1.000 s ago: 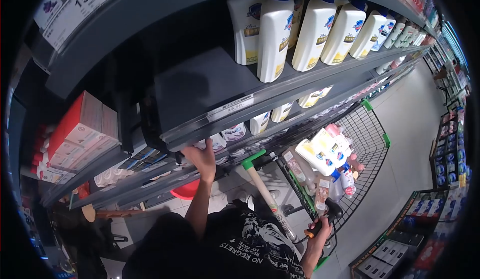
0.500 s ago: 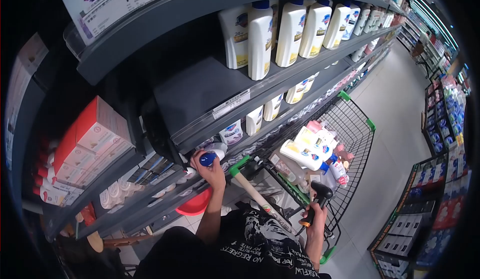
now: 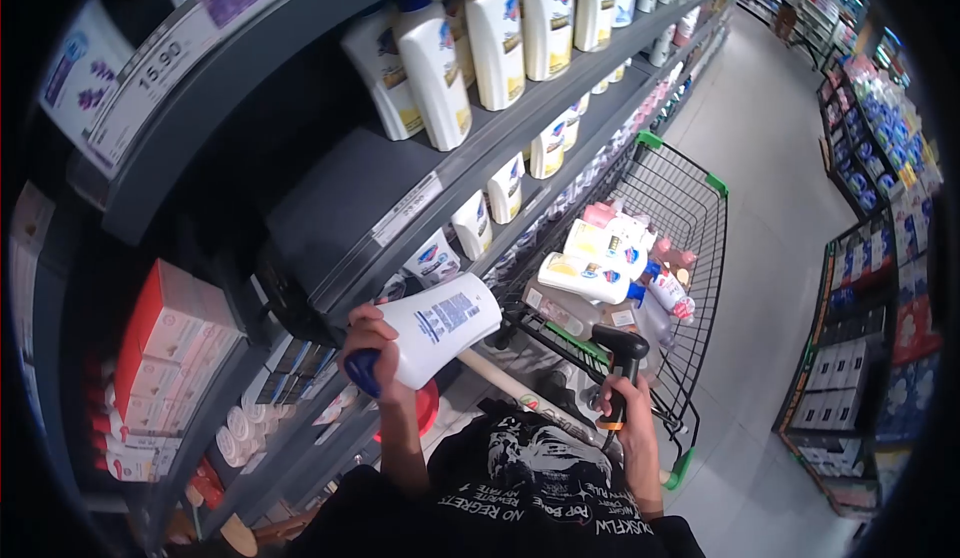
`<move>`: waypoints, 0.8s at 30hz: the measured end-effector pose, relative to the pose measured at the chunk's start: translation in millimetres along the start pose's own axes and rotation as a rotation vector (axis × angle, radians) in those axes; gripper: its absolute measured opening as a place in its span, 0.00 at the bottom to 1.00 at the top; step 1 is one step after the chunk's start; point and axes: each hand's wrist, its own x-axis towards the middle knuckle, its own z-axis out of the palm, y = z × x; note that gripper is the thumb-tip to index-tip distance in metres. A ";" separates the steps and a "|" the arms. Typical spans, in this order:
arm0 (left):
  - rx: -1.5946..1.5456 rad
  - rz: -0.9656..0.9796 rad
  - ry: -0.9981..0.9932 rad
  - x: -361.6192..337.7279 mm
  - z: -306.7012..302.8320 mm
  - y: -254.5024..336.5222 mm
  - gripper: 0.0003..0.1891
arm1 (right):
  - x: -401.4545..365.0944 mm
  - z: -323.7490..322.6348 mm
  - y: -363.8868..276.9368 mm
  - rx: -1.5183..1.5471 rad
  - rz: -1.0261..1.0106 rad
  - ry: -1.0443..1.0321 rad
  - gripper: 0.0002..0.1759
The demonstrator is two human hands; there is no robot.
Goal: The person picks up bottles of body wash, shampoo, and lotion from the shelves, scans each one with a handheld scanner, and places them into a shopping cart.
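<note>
My left hand (image 3: 369, 336) is wrapped round a white body wash bottle (image 3: 440, 326) near its blue cap. The bottle is tilted, cap toward the lower left, and its printed back label faces up. My right hand (image 3: 632, 416) grips the handle of a black handheld barcode scanner (image 3: 622, 346) with an orange patch, held upright beside the cart handle (image 3: 508, 382). Under the scanner's far side is the shopping cart (image 3: 697, 213), a black wire basket with green corners. Several white and pink bottles lie in it, among them a white bottle (image 3: 585, 278) with a blue cap.
Shelves on the left carry white bottles (image 3: 500, 43) in a row, with a price tag (image 3: 408, 210) on the edge. Red-and-white boxes (image 3: 180, 328) stand at lower left. Behind my left arm shows a red basin (image 3: 427, 410). The aisle floor (image 3: 770, 148) runs along the right, beside stocked display racks (image 3: 840, 358).
My left hand has brought the body wash bottle out from the lower shelf and turned it, so its back label shows. My right hand still holds the scanner, now more upright. The view has shifted.
</note>
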 end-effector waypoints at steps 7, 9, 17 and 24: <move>-0.371 -0.200 -0.287 9.4 26.8 -19.3 0.08 | -21.4 1.0 -13.2 -0.006 0.052 -0.321 0.18; -0.267 -0.215 -0.279 11.6 49.7 -13.6 0.09 | -24.2 3.2 -12.9 0.055 0.085 -0.401 0.18; -0.114 -0.160 -0.546 13.3 107.8 -38.9 0.06 | -15.9 -9.9 -2.1 0.274 0.010 -0.395 0.17; 0.015 -0.108 -1.005 1.9 186.4 -73.5 0.08 | -23.0 -62.8 12.6 0.479 -0.198 -0.019 0.21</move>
